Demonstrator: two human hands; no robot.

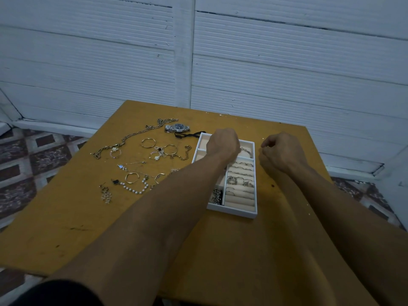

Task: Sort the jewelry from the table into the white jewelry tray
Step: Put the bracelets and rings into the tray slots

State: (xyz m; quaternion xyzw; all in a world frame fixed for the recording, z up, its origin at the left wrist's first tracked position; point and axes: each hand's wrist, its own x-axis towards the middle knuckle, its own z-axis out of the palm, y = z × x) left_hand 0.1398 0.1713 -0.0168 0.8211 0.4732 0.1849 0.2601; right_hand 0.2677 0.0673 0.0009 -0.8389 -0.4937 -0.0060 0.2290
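The white jewelry tray (231, 212) lies right of the table's middle; its beige ring rolls hold several rings (239, 173). My left hand (223, 143) hovers knuckles-up over the tray's far compartments, fingers curled downward and hidden. A silver bracelet (247, 152) runs from under those fingers into the far right compartment. My right hand (280, 151) hangs just right of the tray, fingers loosely curled, with nothing seen in it. Loose jewelry is spread on the table to the left: a watch (177, 127), a long chain (132, 135), gold hoops (148, 142) and a pearl bracelet (135, 188).
The yellow-brown table (66, 217) stands against a white slatted wall (287, 74). A dark cord (189, 135) lies beside the tray's far left corner. Dark pieces (216, 196) fill the tray's near left compartment. Patterned floor tiles (26, 160) show on both sides.
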